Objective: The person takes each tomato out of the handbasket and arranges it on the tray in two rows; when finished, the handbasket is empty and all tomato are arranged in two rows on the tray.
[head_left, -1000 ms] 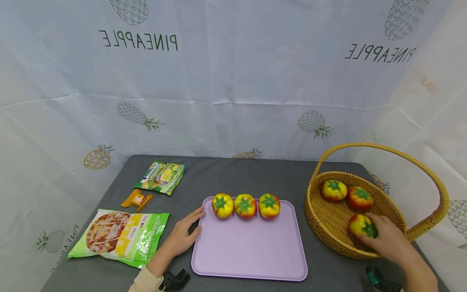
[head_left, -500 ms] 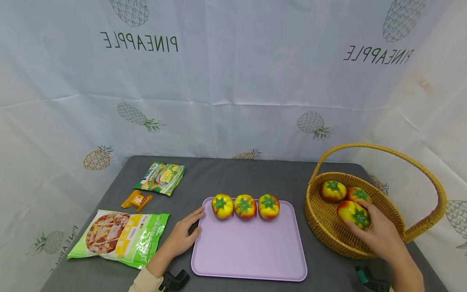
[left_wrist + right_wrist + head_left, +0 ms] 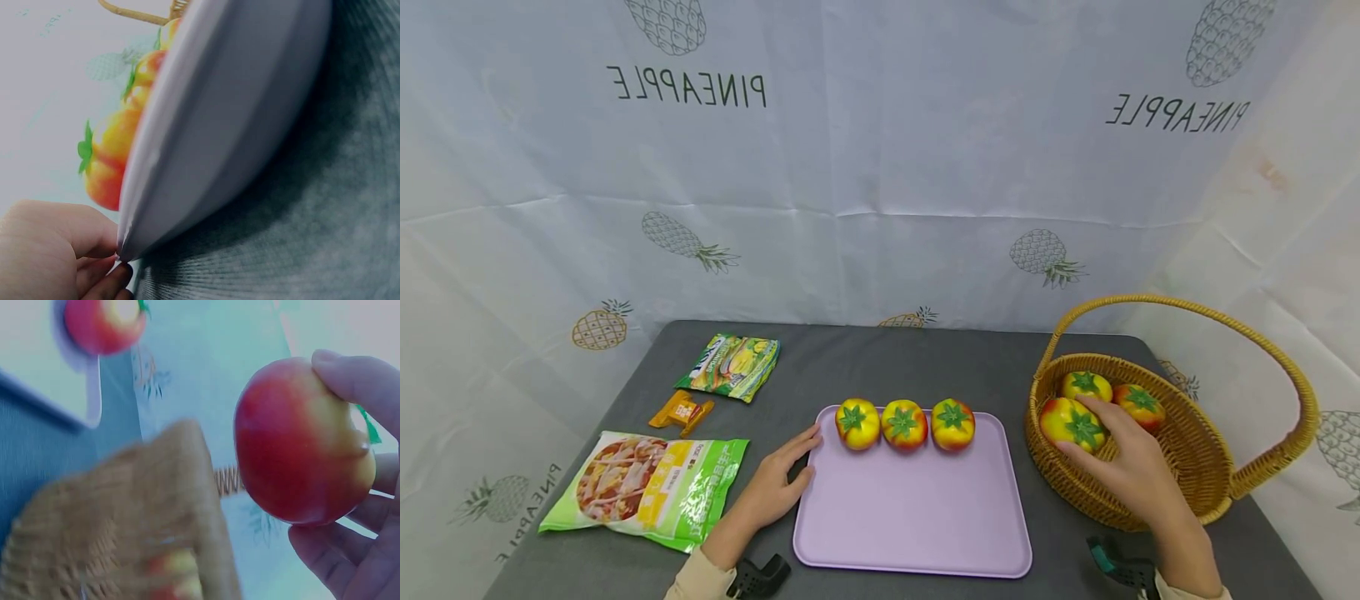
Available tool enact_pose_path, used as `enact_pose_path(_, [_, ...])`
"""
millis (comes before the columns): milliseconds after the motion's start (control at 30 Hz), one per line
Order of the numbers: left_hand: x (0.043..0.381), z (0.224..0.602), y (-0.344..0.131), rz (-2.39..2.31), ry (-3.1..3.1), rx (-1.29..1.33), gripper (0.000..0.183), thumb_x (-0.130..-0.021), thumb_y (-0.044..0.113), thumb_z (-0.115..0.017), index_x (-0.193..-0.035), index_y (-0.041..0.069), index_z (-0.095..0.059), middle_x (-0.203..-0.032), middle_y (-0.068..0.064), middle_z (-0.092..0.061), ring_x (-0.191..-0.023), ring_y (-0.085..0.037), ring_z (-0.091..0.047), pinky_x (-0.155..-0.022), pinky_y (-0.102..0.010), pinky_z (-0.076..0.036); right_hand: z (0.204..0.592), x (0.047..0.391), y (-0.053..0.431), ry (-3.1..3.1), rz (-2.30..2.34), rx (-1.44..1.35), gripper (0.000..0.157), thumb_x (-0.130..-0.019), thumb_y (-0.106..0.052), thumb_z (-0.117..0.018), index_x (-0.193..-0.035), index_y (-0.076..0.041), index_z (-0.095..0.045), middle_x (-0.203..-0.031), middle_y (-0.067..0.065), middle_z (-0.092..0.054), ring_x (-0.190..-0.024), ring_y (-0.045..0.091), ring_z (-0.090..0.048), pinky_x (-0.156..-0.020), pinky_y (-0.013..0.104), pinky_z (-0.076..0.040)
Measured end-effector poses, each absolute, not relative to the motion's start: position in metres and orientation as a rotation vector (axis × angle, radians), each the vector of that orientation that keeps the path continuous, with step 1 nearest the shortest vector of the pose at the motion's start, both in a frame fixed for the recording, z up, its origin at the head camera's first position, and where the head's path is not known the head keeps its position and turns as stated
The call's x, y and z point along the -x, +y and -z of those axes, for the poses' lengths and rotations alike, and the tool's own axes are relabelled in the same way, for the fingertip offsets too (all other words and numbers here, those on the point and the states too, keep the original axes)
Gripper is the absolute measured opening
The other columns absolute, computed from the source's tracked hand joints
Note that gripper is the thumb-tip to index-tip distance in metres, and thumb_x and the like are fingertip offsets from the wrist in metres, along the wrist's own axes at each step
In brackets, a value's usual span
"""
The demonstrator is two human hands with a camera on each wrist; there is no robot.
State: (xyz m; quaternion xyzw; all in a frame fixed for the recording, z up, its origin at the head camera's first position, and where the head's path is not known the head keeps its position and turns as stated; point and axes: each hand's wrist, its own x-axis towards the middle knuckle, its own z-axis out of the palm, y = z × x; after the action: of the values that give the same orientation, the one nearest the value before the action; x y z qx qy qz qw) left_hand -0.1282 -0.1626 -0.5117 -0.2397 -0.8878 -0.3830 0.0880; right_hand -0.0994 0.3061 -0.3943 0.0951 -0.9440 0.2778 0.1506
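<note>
My right hand (image 3: 1123, 458) grips a red-and-yellow toy persimmon (image 3: 1067, 423) with a green leafy top, thumb and fingers on opposite sides. It is held over the left part of the wicker basket (image 3: 1067, 492); the right wrist view shows this persimmon (image 3: 300, 444) above the blurred basket rim (image 3: 194, 469). Two more persimmons, a yellow one (image 3: 1086, 385) and a redder one (image 3: 1138, 407), lie in the basket. My left hand (image 3: 771, 483) touches the left rim of the lilac tray (image 3: 910, 517) with thumb and fingertips. Three persimmons (image 3: 905, 425) stand in a row along the tray's far edge.
Left of the tray lie a green-and-white food bag (image 3: 647, 487), a small orange packet (image 3: 682, 412) and a green-yellow packet (image 3: 733, 365). The basket's tall handle (image 3: 1195, 304) arches above it. A pineapple-print cloth (image 3: 850, 150) hangs behind the grey table (image 3: 835, 350).
My right hand has lifted the persimmon from the basket's near right part and carried it left, to above the basket's left side. The left hand and tray have stayed put.
</note>
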Motion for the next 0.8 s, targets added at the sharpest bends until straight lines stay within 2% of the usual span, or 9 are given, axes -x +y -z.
enact_pose_path(100, [0.128,0.512,-0.162,1.141,-2.644,0.715,0.044,-0.086,0.006,-0.061,-0.13,0.005,-0.058,-0.142,-0.009,-0.049,-0.129,-0.028,-0.048,-0.1,-0.051,-0.043,0.395,0.102,0.295,-2.667,-0.79,-0.307,0.067,-0.076,-0.028,-0.079,-0.135,-0.015,-0.051,-0.127,0.014,-0.055,-0.106,0.03,-0.052,-0.082,0.048,-0.045])
enact_pose_path(233, [0.129,0.512,-0.163,1.143,-2.646,0.713,0.043,-0.086,0.006,-0.061,-0.13,0.005,-0.058,-0.142,-0.009,-0.05,-0.129,-0.028,-0.048,-0.1,-0.051,-0.042,0.398,0.105,0.281,-2.628,-0.797,-0.355,0.065,-0.074,-0.026,-0.081,-0.132,-0.013,-0.055,-0.124,0.009,-0.057,-0.105,0.023,-0.053,-0.081,0.026,-0.044])
enact_pose_path(333, [0.129,0.512,-0.163,1.141,-2.65,0.707,0.043,-0.086,0.006,-0.061,-0.13,0.005,-0.058,-0.142,-0.008,-0.05,-0.128,-0.028,-0.049,-0.1,-0.051,-0.042,0.401,0.107,0.27,-2.614,-0.829,-0.39,0.065,-0.073,-0.026,-0.082,-0.13,-0.013,-0.056,-0.124,0.008,-0.057,-0.104,0.018,-0.053,-0.081,0.019,-0.044])
enact_pose_path(533, [0.129,0.511,-0.163,1.14,-2.658,0.702,0.043,-0.086,0.006,-0.061,-0.13,0.005,-0.058,-0.142,-0.008,-0.05,-0.129,-0.028,-0.049,-0.101,-0.052,-0.041,0.408,0.111,0.247,-2.615,-0.884,-0.476,0.066,-0.07,-0.026,-0.084,-0.129,-0.016,-0.057,-0.122,0.003,-0.058,-0.099,0.009,-0.053,-0.078,0.028,-0.053])
enact_pose_path(800, [0.129,0.511,-0.163,1.14,-2.664,0.7,0.044,-0.086,0.006,-0.061,-0.13,0.005,-0.058,-0.143,-0.008,-0.049,-0.129,-0.028,-0.048,-0.101,-0.052,-0.041,0.415,0.115,0.217,-2.616,-0.982,-0.552,0.066,-0.071,-0.032,-0.083,-0.13,-0.017,-0.056,-0.126,0.005,-0.058,-0.111,0.024,-0.056,-0.085,0.049,-0.052])
